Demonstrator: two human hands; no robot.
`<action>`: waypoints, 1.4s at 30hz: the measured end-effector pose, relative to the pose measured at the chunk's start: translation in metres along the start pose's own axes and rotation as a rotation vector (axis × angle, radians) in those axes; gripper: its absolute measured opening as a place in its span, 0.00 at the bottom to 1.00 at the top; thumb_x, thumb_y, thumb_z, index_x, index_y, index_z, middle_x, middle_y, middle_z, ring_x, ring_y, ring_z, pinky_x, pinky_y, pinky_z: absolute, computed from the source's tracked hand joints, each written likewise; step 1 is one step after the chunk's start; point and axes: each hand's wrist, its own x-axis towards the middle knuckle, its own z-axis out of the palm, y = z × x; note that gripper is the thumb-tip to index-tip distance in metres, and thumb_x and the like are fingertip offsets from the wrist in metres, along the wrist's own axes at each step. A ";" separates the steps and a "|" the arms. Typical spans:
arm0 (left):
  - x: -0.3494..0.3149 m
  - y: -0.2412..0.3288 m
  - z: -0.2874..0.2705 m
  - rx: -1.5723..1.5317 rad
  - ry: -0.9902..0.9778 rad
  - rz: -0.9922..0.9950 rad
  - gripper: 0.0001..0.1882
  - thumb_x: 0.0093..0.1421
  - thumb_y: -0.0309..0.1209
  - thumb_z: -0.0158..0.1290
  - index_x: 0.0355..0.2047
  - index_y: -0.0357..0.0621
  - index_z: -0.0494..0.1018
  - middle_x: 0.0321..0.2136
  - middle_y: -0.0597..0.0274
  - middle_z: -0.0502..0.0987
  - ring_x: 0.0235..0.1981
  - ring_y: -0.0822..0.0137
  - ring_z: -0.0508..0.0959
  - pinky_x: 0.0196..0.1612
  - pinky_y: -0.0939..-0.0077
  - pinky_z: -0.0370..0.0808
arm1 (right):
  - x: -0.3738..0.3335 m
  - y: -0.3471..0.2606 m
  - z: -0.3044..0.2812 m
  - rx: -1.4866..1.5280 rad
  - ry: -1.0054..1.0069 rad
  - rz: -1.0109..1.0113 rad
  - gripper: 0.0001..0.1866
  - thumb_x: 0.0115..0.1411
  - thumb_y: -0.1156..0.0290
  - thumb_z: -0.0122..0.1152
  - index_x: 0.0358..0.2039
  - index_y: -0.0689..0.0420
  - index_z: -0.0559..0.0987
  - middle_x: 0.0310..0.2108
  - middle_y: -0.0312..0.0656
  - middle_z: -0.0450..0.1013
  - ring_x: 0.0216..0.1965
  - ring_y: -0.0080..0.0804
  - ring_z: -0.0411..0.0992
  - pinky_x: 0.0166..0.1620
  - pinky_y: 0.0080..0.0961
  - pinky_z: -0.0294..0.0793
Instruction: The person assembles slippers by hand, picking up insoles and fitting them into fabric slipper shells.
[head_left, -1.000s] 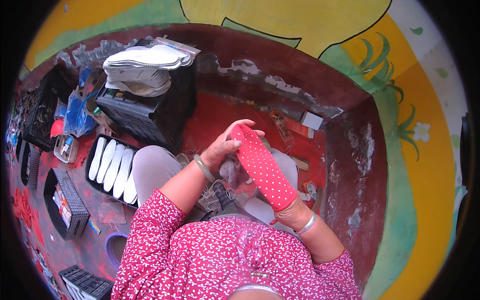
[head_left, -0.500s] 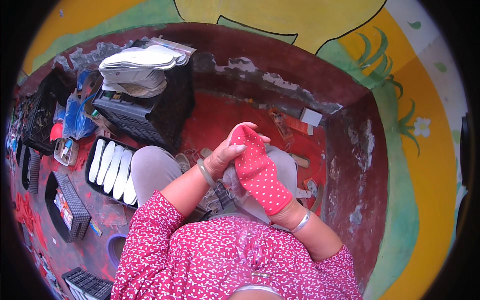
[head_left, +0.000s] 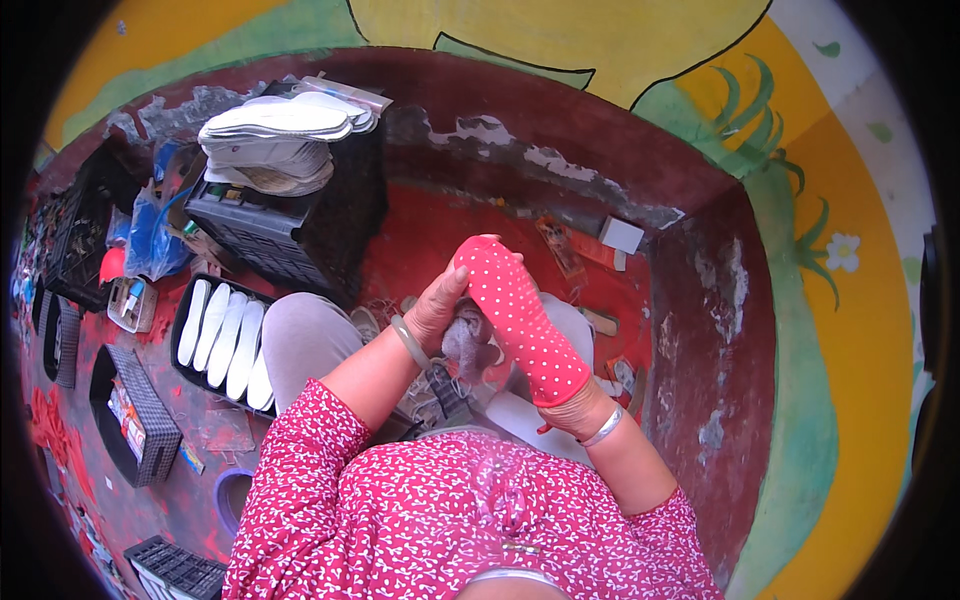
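A red cloth cover with white dots (head_left: 522, 325), shaped like a sock, is pulled over my right hand (head_left: 570, 412) down to the wrist. That hand's fingers are hidden inside it. My left hand (head_left: 440, 305) is closed around the side of the cover near its far end. Its thumb lies along the cloth edge, while most of the fingers are behind the cloth. A grey fuzzy cloth (head_left: 466, 342) hangs just below my left hand, beside the cover. What holds the grey cloth I cannot make out.
White insoles (head_left: 228, 340) stand in a black basket to the left. More insoles (head_left: 275, 130) are stacked on a black crate (head_left: 290, 230). Checked baskets (head_left: 150, 425) and a purple basin rim (head_left: 222, 500) are at the lower left. A dark red wall (head_left: 700, 370) bounds the right.
The dotted cover on my right hand has moved slightly up and straightened. My left thumb has shifted from its front to its side edge, and more of the grey cloth shows.
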 end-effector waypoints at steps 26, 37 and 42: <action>0.004 -0.002 -0.004 0.254 0.028 -0.029 0.23 0.55 0.36 0.57 0.47 0.43 0.63 0.41 0.57 0.75 0.40 0.69 0.76 0.46 0.73 0.74 | 0.003 0.018 -0.015 -0.351 -0.054 -0.161 0.27 0.60 0.68 0.56 0.59 0.54 0.62 0.54 0.38 0.64 0.52 0.25 0.64 0.53 0.24 0.65; 0.011 0.000 -0.024 0.226 0.150 0.004 0.34 0.61 0.57 0.41 0.58 0.44 0.58 0.47 0.58 0.72 0.48 0.65 0.74 0.50 0.67 0.72 | -0.004 0.015 -0.039 0.500 0.003 -0.141 0.29 0.57 0.70 0.59 0.57 0.63 0.62 0.55 0.47 0.64 0.55 0.37 0.65 0.59 0.32 0.64; 0.011 0.005 -0.019 0.501 0.055 0.087 0.28 0.66 0.49 0.38 0.58 0.43 0.60 0.48 0.60 0.71 0.48 0.69 0.72 0.54 0.71 0.67 | -0.008 0.038 -0.059 0.634 -0.144 -0.194 0.34 0.55 0.66 0.61 0.59 0.64 0.59 0.57 0.50 0.61 0.58 0.40 0.62 0.61 0.34 0.61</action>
